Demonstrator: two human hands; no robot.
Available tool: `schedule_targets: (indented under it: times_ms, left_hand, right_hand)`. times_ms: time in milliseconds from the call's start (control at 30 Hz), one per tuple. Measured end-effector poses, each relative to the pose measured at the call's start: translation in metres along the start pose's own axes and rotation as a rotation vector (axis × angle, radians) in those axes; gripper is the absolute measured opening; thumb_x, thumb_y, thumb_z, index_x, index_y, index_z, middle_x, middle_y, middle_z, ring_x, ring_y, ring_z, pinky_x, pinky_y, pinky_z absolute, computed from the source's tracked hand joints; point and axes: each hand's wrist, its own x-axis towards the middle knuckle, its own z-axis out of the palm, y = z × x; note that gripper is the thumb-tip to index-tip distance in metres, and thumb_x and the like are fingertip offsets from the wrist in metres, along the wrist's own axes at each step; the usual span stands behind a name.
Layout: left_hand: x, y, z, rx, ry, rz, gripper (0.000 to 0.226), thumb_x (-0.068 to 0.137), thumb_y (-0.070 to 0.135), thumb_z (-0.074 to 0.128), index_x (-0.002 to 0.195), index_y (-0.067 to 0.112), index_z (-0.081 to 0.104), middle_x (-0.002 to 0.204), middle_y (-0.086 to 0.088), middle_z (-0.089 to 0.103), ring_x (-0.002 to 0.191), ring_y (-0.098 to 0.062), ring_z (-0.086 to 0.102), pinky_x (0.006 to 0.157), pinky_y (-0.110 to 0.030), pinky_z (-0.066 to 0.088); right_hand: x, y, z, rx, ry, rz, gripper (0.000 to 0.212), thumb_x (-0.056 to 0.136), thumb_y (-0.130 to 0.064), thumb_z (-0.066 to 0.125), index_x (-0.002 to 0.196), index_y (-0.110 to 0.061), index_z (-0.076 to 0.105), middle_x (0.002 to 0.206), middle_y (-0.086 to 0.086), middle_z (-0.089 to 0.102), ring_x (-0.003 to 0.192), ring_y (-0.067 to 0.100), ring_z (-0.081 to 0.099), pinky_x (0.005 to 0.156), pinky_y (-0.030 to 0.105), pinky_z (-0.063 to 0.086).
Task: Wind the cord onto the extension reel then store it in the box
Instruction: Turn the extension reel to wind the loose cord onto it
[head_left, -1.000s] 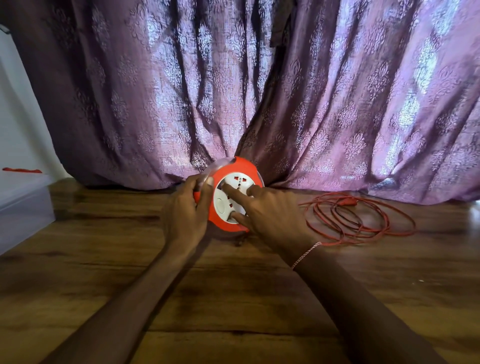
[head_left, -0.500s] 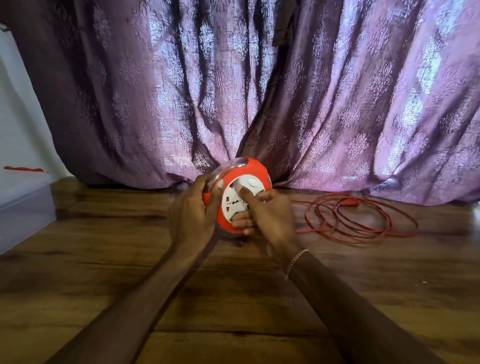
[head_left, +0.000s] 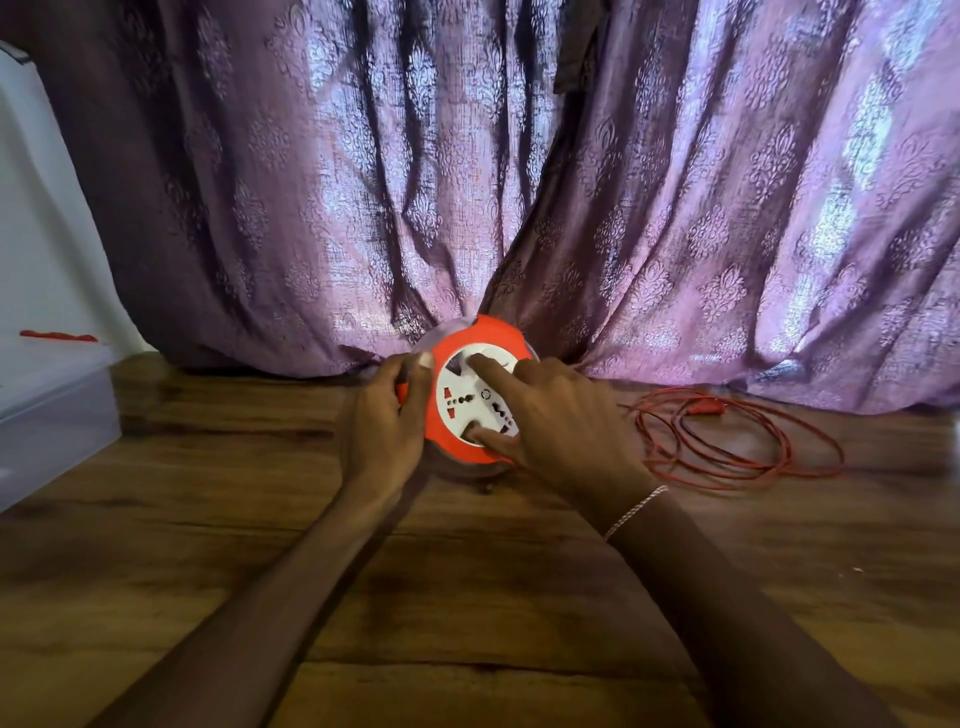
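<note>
Since the white socket face (head_left: 470, 402) of the extension reel (head_left: 441, 436) sits at a different angle than half a second ago, you have given it a part-turn. Your right hand (head_left: 561, 426) has gone from bunched on that face to spread, forefinger pressing near its top and thumb near its lower edge. Your left hand (head_left: 382, 436) still grips the reel's left rim, thumb over the orange front, keeping it upright at the middle of the floor's (head_left: 467, 597) far edge, against the curtain (head_left: 519, 182).

The cord (head_left: 727, 447) lies in much the same loose coil just right of the reel, so I judge winding has barely begun and many turns remain.

The clear plastic box (head_left: 52, 415) stands at the floor's left edge, well apart. I cannot tell what it holds, and a red strip (head_left: 57, 336) shows along its top.
</note>
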Motion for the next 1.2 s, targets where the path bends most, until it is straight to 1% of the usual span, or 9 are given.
schedule_targets:
  times_ms: [133, 300, 433, 533, 600, 700, 800, 967, 1200]
  left_hand:
    - [0.001, -0.001, -0.001, -0.022, -0.022, 0.002, 0.051, 0.096, 0.073, 0.036, 0.101, 0.031, 0.065, 0.084, -0.001, 0.074, 0.081, -0.026, 0.072, 0.073, -0.047, 0.057]
    - [-0.003, 0.006, -0.004, 0.008, -0.038, 0.065, 0.069, 0.092, 0.082, 0.029, 0.108, 0.026, 0.068, 0.087, 0.000, 0.074, 0.084, -0.025, 0.071, 0.075, -0.046, 0.056]
    - [-0.006, 0.009, -0.002, -0.024, -0.059, 0.117, 0.068, 0.094, 0.080, 0.030, 0.114, 0.027, 0.067, 0.094, 0.001, 0.076, 0.089, -0.026, 0.072, 0.077, -0.046, 0.057]
    - [-0.007, 0.011, -0.001, -0.019, -0.047, 0.126, 0.065, 0.095, 0.078, 0.031, 0.114, 0.028, 0.067, 0.092, 0.001, 0.076, 0.087, -0.026, 0.072, 0.075, -0.046, 0.056]
    - [-0.006, 0.010, -0.003, -0.019, -0.034, 0.109, 0.065, 0.095, 0.077, 0.031, 0.113, 0.027, 0.068, 0.090, 0.001, 0.075, 0.085, -0.026, 0.072, 0.074, -0.046, 0.056]
    - [-0.001, 0.004, -0.006, -0.022, 0.000, 0.049, 0.060, 0.096, 0.072, 0.035, 0.110, 0.026, 0.071, 0.085, 0.000, 0.075, 0.081, -0.024, 0.071, 0.070, -0.045, 0.056]
    - [0.002, -0.001, -0.007, -0.041, 0.025, -0.010, 0.055, 0.097, 0.067, 0.038, 0.106, 0.025, 0.071, 0.081, -0.002, 0.074, 0.078, -0.024, 0.070, 0.070, -0.045, 0.056]
    - [0.002, -0.003, -0.005, -0.026, 0.025, -0.034, 0.055, 0.097, 0.069, 0.037, 0.104, 0.025, 0.070, 0.083, -0.001, 0.075, 0.080, -0.025, 0.071, 0.070, -0.045, 0.056]
    - [-0.001, 0.000, -0.003, -0.038, 0.012, -0.016, 0.050, 0.100, 0.065, 0.039, 0.107, 0.026, 0.070, 0.085, 0.000, 0.076, 0.080, -0.022, 0.072, 0.071, -0.045, 0.058]
  right_hand:
    - [0.001, -0.009, 0.009, -0.111, 0.013, 0.001, 0.065, 0.082, -0.061, 0.063, 0.143, -0.040, 0.056, 0.074, 0.003, 0.071, 0.063, 0.031, 0.069, 0.050, 0.030, 0.027]
    - [0.000, -0.014, 0.010, 0.007, -0.040, 0.187, 0.067, 0.081, -0.069, 0.067, 0.141, -0.041, 0.056, 0.083, 0.014, 0.074, 0.071, 0.039, 0.071, 0.056, 0.036, 0.045]
    - [0.004, -0.023, 0.016, 0.506, -0.111, 0.737, 0.066, 0.069, -0.081, 0.064, 0.112, -0.032, 0.055, 0.090, 0.011, 0.077, 0.084, 0.037, 0.073, 0.076, 0.046, 0.059]
    - [0.006, -0.028, 0.018, 1.169, -0.086, 1.078, 0.055, 0.079, -0.057, 0.081, 0.103, -0.021, 0.048, 0.067, 0.014, 0.076, 0.056, 0.032, 0.074, 0.056, 0.043, 0.059]
    - [0.007, -0.028, 0.014, 1.323, -0.113, 1.115, 0.050, 0.086, -0.045, 0.080, 0.110, -0.014, 0.048, 0.066, 0.017, 0.075, 0.050, 0.030, 0.071, 0.046, 0.030, 0.049]
    - [0.009, -0.018, 0.006, 1.208, -0.144, 0.946, 0.031, 0.095, -0.043, 0.071, 0.107, -0.016, 0.059, 0.066, 0.009, 0.077, 0.049, 0.021, 0.069, 0.044, 0.024, 0.045]
    - [0.002, 0.007, 0.004, 0.509, 0.002, 0.575, 0.029, 0.093, -0.057, 0.063, 0.095, -0.028, 0.066, 0.067, -0.008, 0.075, 0.067, 0.015, 0.073, 0.063, 0.032, 0.055]
    - [-0.003, 0.013, -0.001, 0.165, -0.066, 0.041, 0.045, 0.091, -0.057, 0.058, 0.131, -0.036, 0.057, 0.112, -0.004, 0.071, 0.076, 0.032, 0.073, 0.056, 0.040, 0.055]
    - [-0.001, -0.008, 0.005, -0.010, -0.134, -0.011, 0.068, 0.092, -0.055, 0.059, 0.155, -0.047, 0.034, 0.118, 0.007, 0.065, 0.064, 0.035, 0.068, 0.049, 0.033, 0.041]
